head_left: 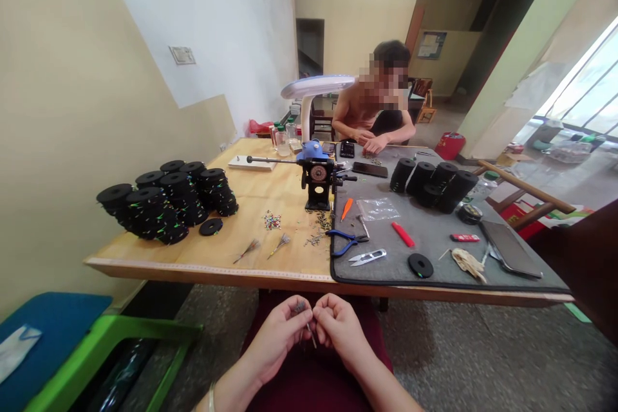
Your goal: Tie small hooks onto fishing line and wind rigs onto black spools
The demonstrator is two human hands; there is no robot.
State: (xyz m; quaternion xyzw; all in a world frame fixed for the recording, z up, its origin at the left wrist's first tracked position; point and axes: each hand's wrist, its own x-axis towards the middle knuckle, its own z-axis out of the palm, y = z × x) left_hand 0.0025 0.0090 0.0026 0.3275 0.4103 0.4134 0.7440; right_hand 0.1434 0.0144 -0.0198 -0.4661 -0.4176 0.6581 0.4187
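Workshop room, wooden tabletop (232, 256) ahead. Down at six o'clock, left hand (275, 338) and right hand (342, 328) meet over the lap, both grips pinched shut on a small wiry bundle (300, 307), kept close, likely for fine control. At twelve, blue pliers (347, 241) and snips (367, 257) lie handy on the grey mat (434, 225). Black spools (164, 206) stand stacked at ten o'clock.

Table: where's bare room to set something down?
Bare wood between the spool stack and the winder, and at the front-left corner. The mat is open between the lighter and the far spools. Crowded around the pliers, snips and beads. Left hand and right hand pinch wires below the edge.
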